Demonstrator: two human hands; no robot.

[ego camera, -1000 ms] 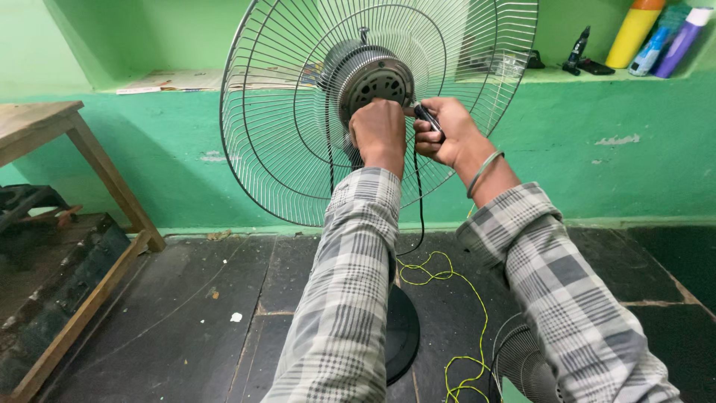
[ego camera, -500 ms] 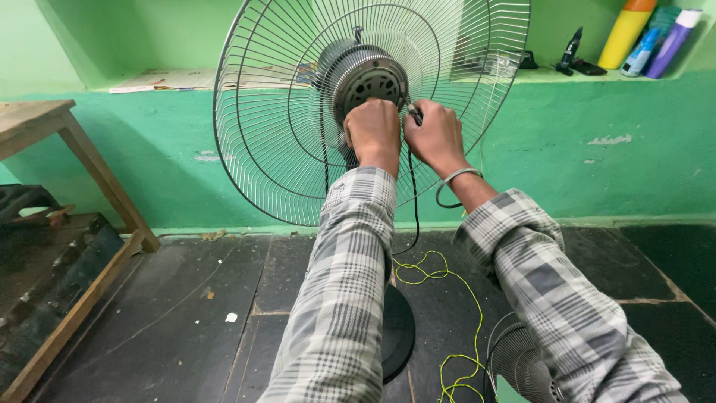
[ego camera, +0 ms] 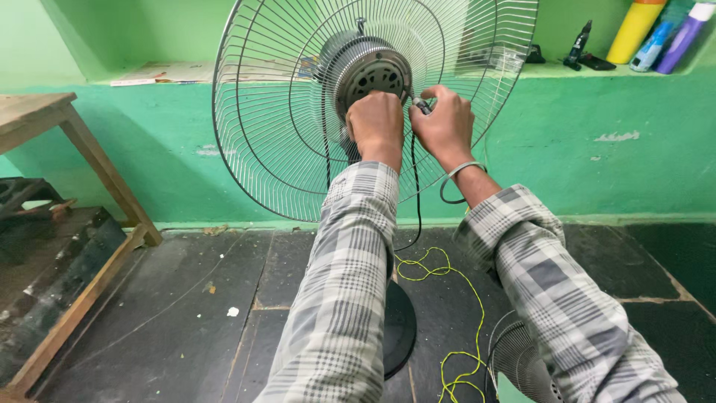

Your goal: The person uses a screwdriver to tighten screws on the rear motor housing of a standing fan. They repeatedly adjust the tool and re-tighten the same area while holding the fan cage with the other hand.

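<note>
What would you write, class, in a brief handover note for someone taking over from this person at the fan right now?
Left hand: closed in a fist against the fan motor housing, gripping its lower edge.
Right hand: fingers pinch a small dark tool at the housing's right side.
The rear wire guard is mounted; no blades or front guard visible on the fan.
The round base stands on the dark floor, a yellow wire trailing beside it.
Whether any fastening is finished cannot be told.

A home repair corner is suggested: green plastered walls, a ledge point(ego camera: 567, 71) with bottles point(ego camera: 632, 30) at upper right, a wooden table point(ego camera: 45, 112) at left, a dark stone floor point(ego camera: 186, 298).
</note>
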